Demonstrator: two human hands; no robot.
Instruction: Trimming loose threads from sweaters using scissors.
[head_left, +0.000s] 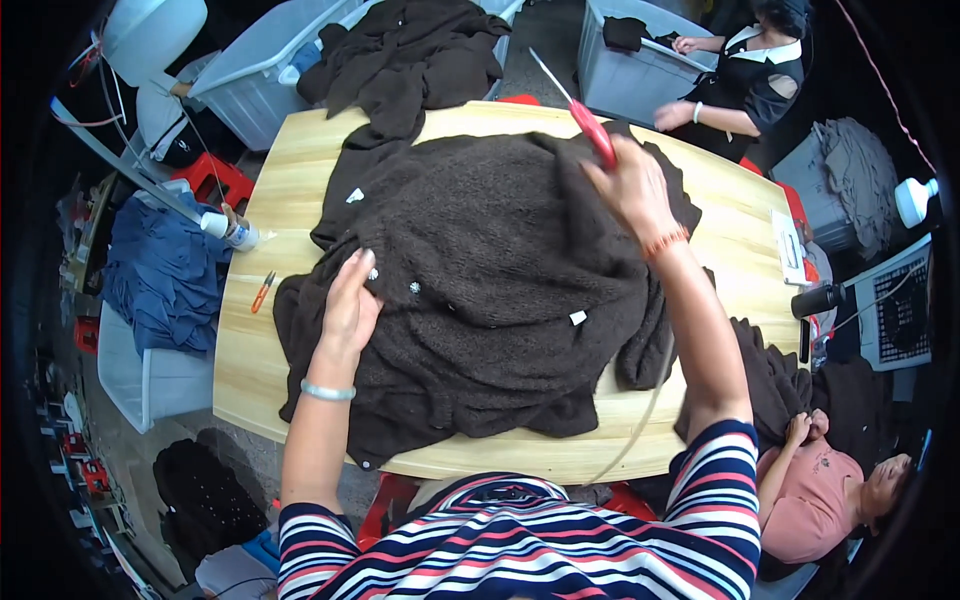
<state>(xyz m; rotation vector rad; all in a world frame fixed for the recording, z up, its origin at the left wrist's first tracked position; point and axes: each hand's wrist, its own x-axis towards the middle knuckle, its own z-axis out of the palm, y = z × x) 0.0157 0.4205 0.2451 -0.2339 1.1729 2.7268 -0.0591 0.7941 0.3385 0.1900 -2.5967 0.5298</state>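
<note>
A dark brown knit garment (470, 230) lies spread and rumpled over the middle of the table (250, 370). Shiny buttons (414, 287) and a small white label (577, 318) show on it. At its left part, my left hand (350, 305) is closed on the cloth beside a button, with some fingers hidden. My right hand (635, 185) is raised above the garment's far right part. It grips a red-handled tool (592, 130) whose thin metal end points away to the far left; its exact kind is unclear.
Orange thread snips (263, 292) and a plastic bottle (240, 235) are at the left side. More brown garments (410, 60) are heaped beyond the far edge. A tub of blue clothes (160, 265) stands left. Co-workers are at far right (755, 80) and near right (815, 480).
</note>
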